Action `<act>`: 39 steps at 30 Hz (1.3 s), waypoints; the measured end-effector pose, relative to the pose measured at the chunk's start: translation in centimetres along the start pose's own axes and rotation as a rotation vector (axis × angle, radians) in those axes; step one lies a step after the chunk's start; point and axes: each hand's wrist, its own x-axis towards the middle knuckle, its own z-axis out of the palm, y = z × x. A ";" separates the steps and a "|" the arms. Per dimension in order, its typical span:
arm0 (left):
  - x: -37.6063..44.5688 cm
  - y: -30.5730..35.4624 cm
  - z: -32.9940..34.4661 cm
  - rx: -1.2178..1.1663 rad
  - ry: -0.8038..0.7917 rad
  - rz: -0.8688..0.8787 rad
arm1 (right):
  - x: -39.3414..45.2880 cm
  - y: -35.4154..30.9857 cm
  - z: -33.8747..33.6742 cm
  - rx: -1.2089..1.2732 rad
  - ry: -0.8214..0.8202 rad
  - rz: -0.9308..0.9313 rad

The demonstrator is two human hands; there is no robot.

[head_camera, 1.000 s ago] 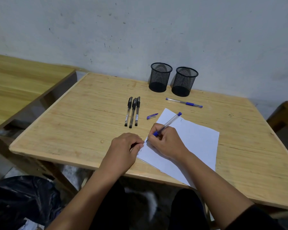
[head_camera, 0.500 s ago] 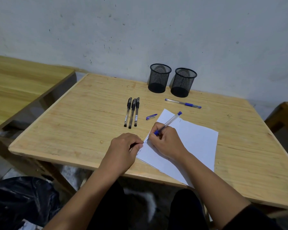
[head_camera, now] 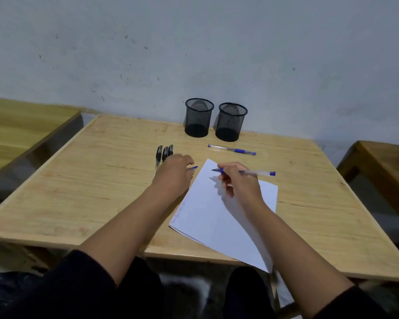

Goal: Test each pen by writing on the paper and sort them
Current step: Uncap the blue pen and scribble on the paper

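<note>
My right hand (head_camera: 238, 183) holds an uncapped blue pen (head_camera: 256, 172) level above the white paper (head_camera: 219, 217), tip pointing left. Blue scribbles mark the paper's left edge. My left hand (head_camera: 174, 173) reaches over the table left of the paper, its fingertips at the small blue pen cap (head_camera: 192, 168); whether it grips the cap is unclear. It partly covers three black pens (head_camera: 164, 153) lying side by side. Another blue pen (head_camera: 232, 149) lies capless-looking behind the paper. Two black mesh cups (head_camera: 199, 117), (head_camera: 231, 122) stand at the back by the wall.
The wooden table (head_camera: 97, 180) stands against a grey wall. A second table (head_camera: 14, 125) is to the left and a wooden bench (head_camera: 387, 162) to the right. A dark bag lies on the floor at bottom left.
My right hand has lifted the blue pen off the paper and turned it level. My left hand has left the paper's edge and moved forward to the blue cap.
</note>
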 end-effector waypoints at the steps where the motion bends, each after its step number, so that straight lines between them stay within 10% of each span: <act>1: 0.4 0.0 0.3 0.048 -0.030 -0.002 | 0.0 -0.2 -0.2 0.001 0.010 0.010; 39: -3.0 3.2 -2.7 -0.283 0.171 0.212 | -0.2 -2.4 -0.9 -0.021 -0.173 -0.216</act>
